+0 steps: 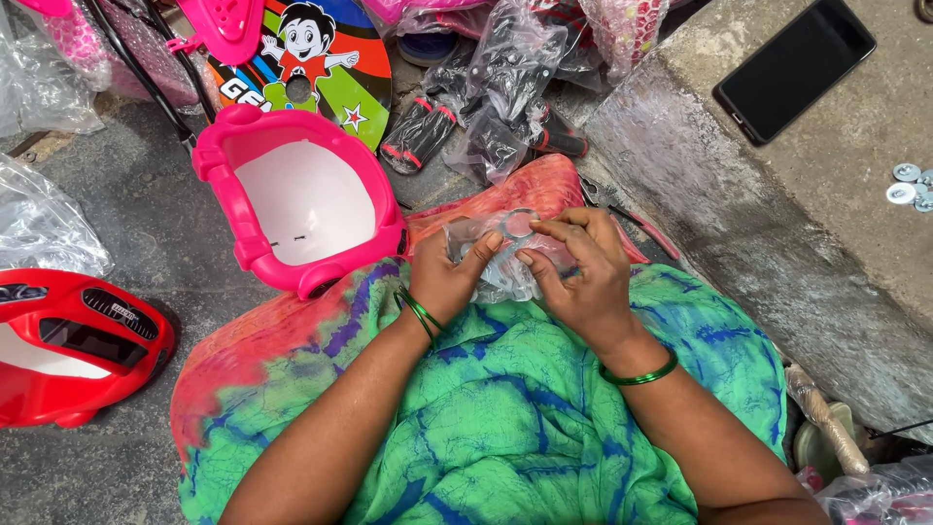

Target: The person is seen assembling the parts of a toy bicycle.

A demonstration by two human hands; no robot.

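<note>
Over my lap, both hands work on a small clear plastic bag [505, 270] with a round ring-like piece showing at its top. My left hand [445, 277] grips the bag's left side, fingers curled into the plastic. My right hand [583, 272] pinches its top edge with thumb and fingertips. Green bangles circle both wrists. A green, blue and pink patterned cloth [486, 408] covers my knees beneath the hands.
A pink plastic seat shell [228, 209] lies just left of my knees, a red plastic toy part [73, 340] at far left. Black grips in plastic wrap [486, 117] lie ahead. On the concrete ledge [739, 224] at right rest a black phone [795, 66] and several metal washers [909, 185].
</note>
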